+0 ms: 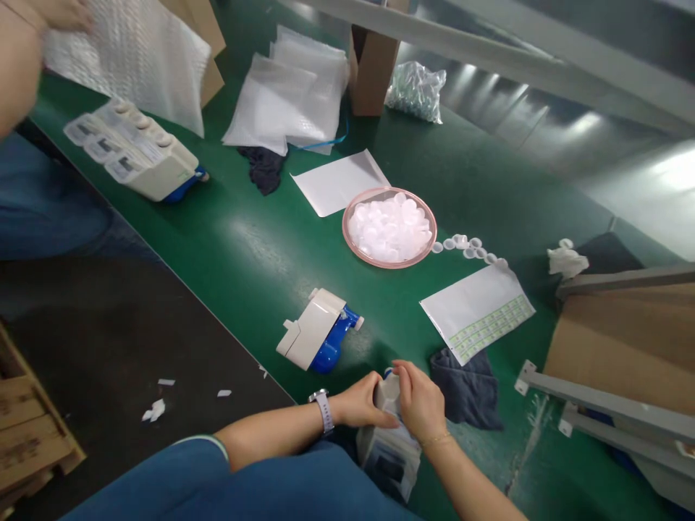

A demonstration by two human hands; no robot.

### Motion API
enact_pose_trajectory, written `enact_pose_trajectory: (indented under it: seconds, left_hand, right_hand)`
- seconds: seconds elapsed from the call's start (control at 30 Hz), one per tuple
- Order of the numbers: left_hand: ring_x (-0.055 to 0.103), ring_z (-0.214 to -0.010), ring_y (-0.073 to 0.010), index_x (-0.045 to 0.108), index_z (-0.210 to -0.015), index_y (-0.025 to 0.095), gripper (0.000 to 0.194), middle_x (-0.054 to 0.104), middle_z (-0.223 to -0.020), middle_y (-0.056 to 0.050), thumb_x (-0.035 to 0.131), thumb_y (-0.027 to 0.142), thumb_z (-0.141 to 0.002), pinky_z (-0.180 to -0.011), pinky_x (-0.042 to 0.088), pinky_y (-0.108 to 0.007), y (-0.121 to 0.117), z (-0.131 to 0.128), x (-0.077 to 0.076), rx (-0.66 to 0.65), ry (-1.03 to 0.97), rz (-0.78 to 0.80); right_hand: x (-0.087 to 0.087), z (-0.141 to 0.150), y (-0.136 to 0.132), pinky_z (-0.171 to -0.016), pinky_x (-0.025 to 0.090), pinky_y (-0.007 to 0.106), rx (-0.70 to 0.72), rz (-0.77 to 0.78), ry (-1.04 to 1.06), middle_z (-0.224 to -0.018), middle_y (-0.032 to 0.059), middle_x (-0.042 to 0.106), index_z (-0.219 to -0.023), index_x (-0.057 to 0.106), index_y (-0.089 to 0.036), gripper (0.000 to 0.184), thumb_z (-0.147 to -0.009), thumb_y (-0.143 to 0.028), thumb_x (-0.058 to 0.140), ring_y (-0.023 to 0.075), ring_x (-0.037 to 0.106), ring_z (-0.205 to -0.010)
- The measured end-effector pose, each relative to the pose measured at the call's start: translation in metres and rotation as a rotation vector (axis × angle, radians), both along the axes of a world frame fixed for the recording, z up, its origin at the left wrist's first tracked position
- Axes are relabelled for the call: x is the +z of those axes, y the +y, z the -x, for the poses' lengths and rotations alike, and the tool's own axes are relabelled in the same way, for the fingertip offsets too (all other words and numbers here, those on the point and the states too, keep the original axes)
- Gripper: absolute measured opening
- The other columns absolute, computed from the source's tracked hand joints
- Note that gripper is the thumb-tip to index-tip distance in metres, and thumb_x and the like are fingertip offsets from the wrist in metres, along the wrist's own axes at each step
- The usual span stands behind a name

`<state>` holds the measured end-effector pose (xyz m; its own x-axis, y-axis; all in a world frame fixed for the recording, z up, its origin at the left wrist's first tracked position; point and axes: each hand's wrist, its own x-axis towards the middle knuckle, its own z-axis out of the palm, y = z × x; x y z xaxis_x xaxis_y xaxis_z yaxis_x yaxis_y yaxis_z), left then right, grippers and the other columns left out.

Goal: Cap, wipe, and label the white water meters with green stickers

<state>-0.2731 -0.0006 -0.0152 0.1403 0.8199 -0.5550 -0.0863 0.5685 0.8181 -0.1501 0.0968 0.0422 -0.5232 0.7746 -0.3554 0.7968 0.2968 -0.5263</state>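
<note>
At the table's front edge, my left hand [361, 401] is closed around one side of a white water meter [388, 459]. My right hand [420, 401] grips its other side, with fingers bent over the upper end. A small bit of blue shows there, and a dark window lies lower on the meter. My fingers hide much of its middle. Ahead and to the left, another water meter [318, 329], with a white housing and blue pipe body, rests on the green table [239, 253]. A dark grey cloth [470, 391] lies right of my right hand.
A pink bowl [347, 242] holds white translucent caps, with several loose caps [470, 252] beside it. Label sheet [478, 307], white paper [339, 181] and bubble bags [282, 98] lie around. Several meters [141, 148] stand far left, near another person's arm [19, 65]. Metal rails [608, 401] edge the right.
</note>
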Motion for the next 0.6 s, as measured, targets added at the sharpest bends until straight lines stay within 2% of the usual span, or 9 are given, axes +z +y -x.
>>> enact_pose_trajectory:
  seconds: [0.07,0.17,0.33,0.43,0.5,0.6]
  left_hand:
    - [0.048,-0.083,-0.0171,0.047,-0.094,0.015,0.059,0.051,-0.089,0.000,0.083,0.038,-0.053,-0.070,0.036,-0.027,0.000,0.000,-0.002,-0.005,-0.026,-0.010]
    - [0.049,-0.084,-0.0182,0.047,-0.095,0.015,0.059,0.053,-0.090,-0.002,0.083,0.039,-0.054,-0.069,0.036,-0.027,0.002,-0.006,0.001,0.008,0.001,0.017]
    - [0.051,-0.085,-0.0193,0.047,-0.095,0.014,0.056,0.055,-0.092,-0.004,0.080,0.039,-0.058,-0.070,0.037,-0.028,-0.008,-0.018,0.018,0.060,0.054,0.021]
    - [0.049,-0.086,-0.0198,0.049,-0.097,0.015,0.060,0.053,-0.094,-0.004,0.083,0.039,-0.054,-0.070,0.037,-0.028,-0.025,-0.023,0.027,0.015,0.119,-0.094]
    - [0.048,-0.087,-0.0199,0.049,-0.096,0.015,0.062,0.052,-0.095,-0.003,0.084,0.040,-0.051,-0.071,0.036,-0.028,-0.032,-0.025,0.026,0.020,0.142,-0.143]
    - [0.048,-0.084,-0.0182,0.048,-0.093,0.015,0.059,0.052,-0.090,-0.002,0.083,0.041,-0.054,-0.072,0.036,-0.028,-0.029,-0.025,0.012,0.127,-0.017,-0.038]
  right_hand:
    - [-0.001,0.001,0.001,-0.078,0.046,0.035,-0.035,0.000,0.004,-0.096,0.0056,0.071,-0.098,0.063,-0.024,0.037,-0.091,-0.040,0.031,0.0236,0.065,-0.092]
    - [-0.003,-0.002,0.003,-0.078,0.046,0.034,-0.112,0.013,0.116,-0.092,0.0067,0.071,-0.093,0.063,-0.022,0.037,-0.090,-0.043,0.032,0.0226,0.065,-0.088]
    - [0.007,-0.018,-0.008,-0.079,0.048,0.034,-0.317,0.070,0.296,-0.092,0.0083,0.070,-0.097,0.062,-0.019,0.037,-0.085,-0.050,0.044,0.0227,0.065,-0.087]
    - [0.015,-0.031,-0.028,-0.083,0.047,0.033,-0.285,0.110,0.354,-0.099,0.0077,0.069,-0.106,0.061,-0.021,0.038,-0.087,-0.048,0.042,0.0217,0.064,-0.092]
    - [0.016,-0.035,-0.036,-0.085,0.046,0.033,-0.224,0.084,0.344,-0.099,0.0066,0.070,-0.103,0.063,-0.023,0.037,-0.089,-0.046,0.038,0.0211,0.063,-0.093]
    - [0.010,-0.023,-0.030,-0.082,0.047,0.034,-0.285,0.012,0.267,-0.092,0.0064,0.070,-0.096,0.065,-0.022,0.037,-0.088,-0.043,0.035,0.0215,0.064,-0.089]
